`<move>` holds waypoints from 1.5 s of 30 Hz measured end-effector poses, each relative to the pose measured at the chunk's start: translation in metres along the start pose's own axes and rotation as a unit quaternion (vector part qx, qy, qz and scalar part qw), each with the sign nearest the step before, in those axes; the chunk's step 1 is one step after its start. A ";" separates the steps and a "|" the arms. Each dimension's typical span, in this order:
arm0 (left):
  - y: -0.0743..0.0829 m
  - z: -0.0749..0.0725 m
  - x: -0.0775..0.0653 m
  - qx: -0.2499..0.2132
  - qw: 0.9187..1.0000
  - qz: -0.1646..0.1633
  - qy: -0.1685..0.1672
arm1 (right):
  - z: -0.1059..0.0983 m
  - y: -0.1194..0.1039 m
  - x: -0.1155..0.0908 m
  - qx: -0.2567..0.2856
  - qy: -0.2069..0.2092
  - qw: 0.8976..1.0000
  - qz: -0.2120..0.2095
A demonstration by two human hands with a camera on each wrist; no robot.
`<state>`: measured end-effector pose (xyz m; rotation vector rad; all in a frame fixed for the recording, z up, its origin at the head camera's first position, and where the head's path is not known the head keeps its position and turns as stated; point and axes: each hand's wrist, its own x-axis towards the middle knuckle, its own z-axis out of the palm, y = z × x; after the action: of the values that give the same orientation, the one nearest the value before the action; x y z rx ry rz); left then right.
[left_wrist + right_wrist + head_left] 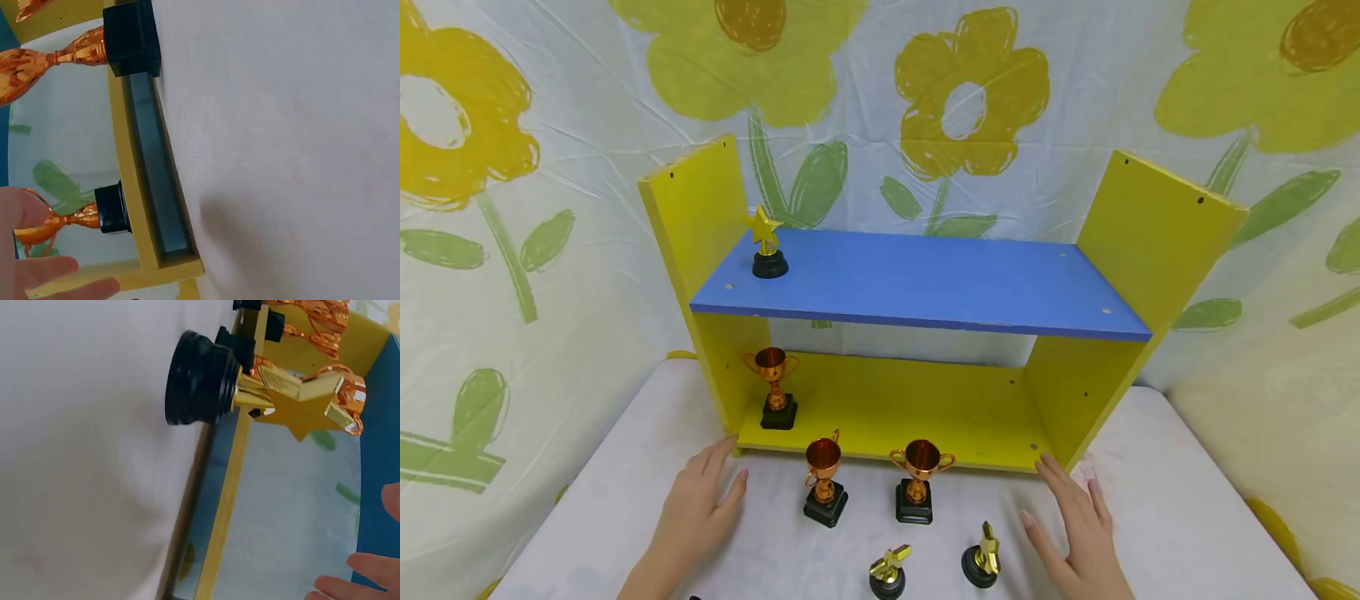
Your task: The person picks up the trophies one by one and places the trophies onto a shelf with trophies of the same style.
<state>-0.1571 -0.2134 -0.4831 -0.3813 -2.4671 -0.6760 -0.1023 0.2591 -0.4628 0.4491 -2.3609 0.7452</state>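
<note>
My left hand (696, 504) is held over the table by the shelf's lower left corner, fingers extended and holding nothing. Mirroring it, my right hand (1072, 533) has its fingers spread near the lower right corner. Between the hands stand two copper-coloured trophy cups (823, 483) (917, 481) on black square bases. Closer to me are two gold star trophies (887, 573) (982, 557) on round black bases, the right one nearest my right hand. Another copper trophy cup (772, 387) stands on the shelf's lower board, and a gold star trophy (767, 242) stands at the left of the upper board.
The shelf unit has yellow side panels (1157, 233), a blue upper board (917, 279) and a yellow lower board (910, 408). It stands at the back of a white-covered table (610, 500). Behind hangs a flower-patterned cloth (865, 100).
</note>
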 end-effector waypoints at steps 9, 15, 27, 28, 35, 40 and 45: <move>-0.009 0.002 -0.001 -0.047 0.997 -0.067 0.003 | 0.001 -0.007 -0.004 0.032 0.012 0.999 0.003; -0.021 0.006 0.005 -0.091 0.992 -0.083 0.015 | 0.003 -0.021 -0.006 0.023 -0.006 0.997 0.077; -0.037 0.018 0.022 -0.170 0.978 -0.114 0.031 | 0.008 -0.031 -0.007 0.033 -0.005 0.993 0.116; -0.038 0.019 0.023 -0.174 0.977 -0.117 0.033 | 0.008 -0.031 -0.008 0.038 -0.003 0.993 0.114; -0.049 0.033 0.028 -0.173 0.978 -0.111 0.030 | 0.012 -0.028 -0.011 0.077 0.011 0.993 0.090; -0.057 0.038 0.026 -0.169 0.979 -0.114 0.021 | 0.016 -0.027 -0.015 0.097 0.014 0.992 0.079; -0.067 0.042 0.023 -0.166 0.977 -0.134 -0.025 | 0.020 -0.028 -0.018 0.105 0.019 0.990 0.094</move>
<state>-0.2210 -0.2438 -0.5260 -0.1883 -2.4775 -1.2119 -0.0841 0.2271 -0.4767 0.2991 -2.3206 1.0869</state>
